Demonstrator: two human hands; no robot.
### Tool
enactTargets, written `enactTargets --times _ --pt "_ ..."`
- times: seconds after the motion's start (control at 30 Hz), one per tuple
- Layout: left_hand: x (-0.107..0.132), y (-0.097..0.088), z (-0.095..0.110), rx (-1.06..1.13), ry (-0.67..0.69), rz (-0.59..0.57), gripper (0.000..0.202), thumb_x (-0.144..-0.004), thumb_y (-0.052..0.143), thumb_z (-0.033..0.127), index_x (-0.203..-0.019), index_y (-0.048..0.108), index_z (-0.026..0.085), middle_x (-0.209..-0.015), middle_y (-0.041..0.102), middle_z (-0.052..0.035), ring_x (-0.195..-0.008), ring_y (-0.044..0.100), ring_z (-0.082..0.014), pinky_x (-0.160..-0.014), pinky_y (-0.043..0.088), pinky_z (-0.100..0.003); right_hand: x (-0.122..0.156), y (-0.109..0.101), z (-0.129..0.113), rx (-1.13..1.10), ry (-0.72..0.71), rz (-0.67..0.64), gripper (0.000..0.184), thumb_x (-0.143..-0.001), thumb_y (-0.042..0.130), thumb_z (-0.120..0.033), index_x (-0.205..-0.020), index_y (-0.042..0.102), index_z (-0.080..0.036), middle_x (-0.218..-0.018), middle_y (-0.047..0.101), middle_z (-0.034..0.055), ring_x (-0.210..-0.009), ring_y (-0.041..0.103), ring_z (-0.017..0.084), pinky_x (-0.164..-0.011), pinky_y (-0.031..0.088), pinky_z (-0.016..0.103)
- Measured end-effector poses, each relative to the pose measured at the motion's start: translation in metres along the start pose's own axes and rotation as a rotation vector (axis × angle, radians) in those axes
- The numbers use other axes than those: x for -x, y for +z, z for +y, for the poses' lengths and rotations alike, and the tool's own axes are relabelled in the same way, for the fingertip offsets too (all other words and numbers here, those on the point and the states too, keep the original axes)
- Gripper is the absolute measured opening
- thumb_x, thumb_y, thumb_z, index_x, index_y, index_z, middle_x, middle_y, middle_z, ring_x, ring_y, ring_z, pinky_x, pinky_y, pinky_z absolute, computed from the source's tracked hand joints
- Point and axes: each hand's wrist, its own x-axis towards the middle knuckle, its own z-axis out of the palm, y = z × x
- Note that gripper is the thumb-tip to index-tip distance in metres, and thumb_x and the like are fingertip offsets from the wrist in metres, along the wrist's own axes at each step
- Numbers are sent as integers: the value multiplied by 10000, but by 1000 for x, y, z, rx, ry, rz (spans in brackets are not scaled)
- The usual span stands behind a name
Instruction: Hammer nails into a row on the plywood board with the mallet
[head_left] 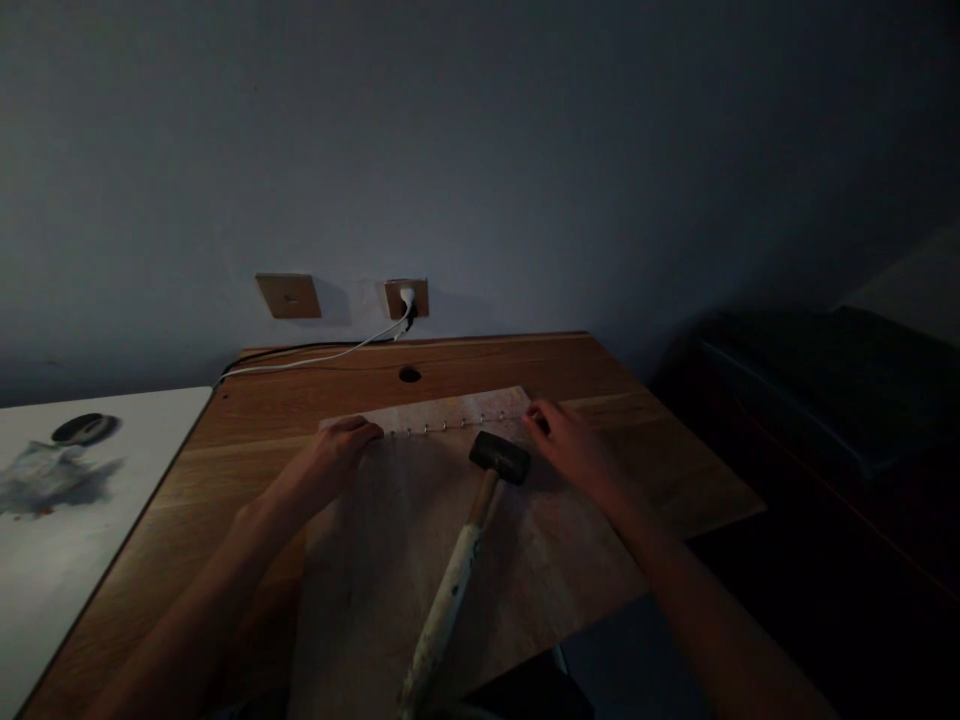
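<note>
A thin wooden board [420, 530] lies on the wooden desk, with a row of small metal nails or hooks [444, 427] along its far part. My left hand [341, 450] is at the left end of that row, its fingers closed together against the board. At the row's right end my right hand [559, 435] has thumb and forefinger pinched. Whatever either hand holds is too small and dark to make out. Between them, a mallet [501, 458] with a dark head and a worn, pale-painted handle rests on the board, handle towards me.
The wooden desk [255, 440] reaches back to the wall, with a round cable hole [409, 374]. White and black cables run from a wall socket [407, 298] to the left. A white surface [142, 560] at the left bears a dark oval object [81, 429] and crumpled plastic [45, 480].
</note>
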Motion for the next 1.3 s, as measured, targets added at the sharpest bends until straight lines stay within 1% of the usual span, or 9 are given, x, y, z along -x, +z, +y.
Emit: enactTargets --times 0.1,0.2,0.3,0.43,0.63,0.77,0.9,1.07,1.3 --pt "-3 -6 3 -7 -6 -33 284 -971 494 79 -1005 754 189 -958 751 -83 -841 744 -213 -758 548 -287 -45 12 -9 68 -88 -129 183 -1064 606 -317 -1012 722 -186 -1018 809 129 -986 758 251 -877 546 315" --pt "-6 -9 7 -59 -50 -34 192 -998 546 159 -912 716 181 -887 729 -70 -765 717 -215 -715 527 -298 -62 23 -13 118 -166 -221 168 -1043 672 -310 -1019 740 -158 -1080 791 109 -1020 748 245 -936 572 388" --pt "-9 -6 9 -87 -79 -22 175 -1015 582 232 -886 688 176 -859 717 -64 -708 688 -207 -680 508 -302 -66 24 -14 136 -237 -253 183 -1053 666 -303 -1139 733 -155 -1184 761 80 -1084 731 244 -986 582 477" --pt "-13 4 9 -2 -81 34 144 -1011 582 212 -933 699 179 -896 729 -60 -747 707 -195 -710 527 -285 -69 18 -20 117 -308 -285 176 -1050 614 -132 -1108 780 -140 -1146 800 127 -1095 736 218 -1001 521 335" --pt "-15 19 9 129 -18 97 237 -1002 541 156 -1037 774 182 -992 782 -81 -875 758 -205 -838 587 -291 -75 20 -36 120 -301 -327 146 -1017 699 -216 -981 825 -150 -989 850 138 -934 788 243 -824 516 276" --pt "-16 21 9 131 35 75 310 -973 523 94 -1076 795 199 -1062 784 -87 -958 762 -215 -914 596 -315 -74 14 -43 130 -315 -324 170 -999 667 -126 -980 833 -158 -1032 839 147 -989 776 254 -847 514 282" --pt "-18 13 12 30 69 -9 349 -946 513 36 -1061 794 209 -1018 754 -79 -898 749 -203 -851 588 -295 -73 4 -53 109 -346 -316 250 -990 624 -50 -1093 821 -165 -1144 813 129 -1059 753 224 -928 518 286" --pt "-24 6 22 -82 -44 -23 228 -1023 544 160 -932 752 157 -907 726 -89 -802 727 -209 -771 564 -292 -76 7 -68 92 -330 -345 168 -1001 679 -120 -1043 831 -181 -1104 840 114 -1069 772 237 -933 543 295" --pt "-33 15 27 156 -125 79 210 -965 581 176 -1004 786 206 -991 789 -54 -856 745 -195 -849 578 -286 -79 18 -75 166 -289 -432 235 -1036 703 -343 -1202 717 -177 -1206 752 74 -1014 750 226 -891 638 440"
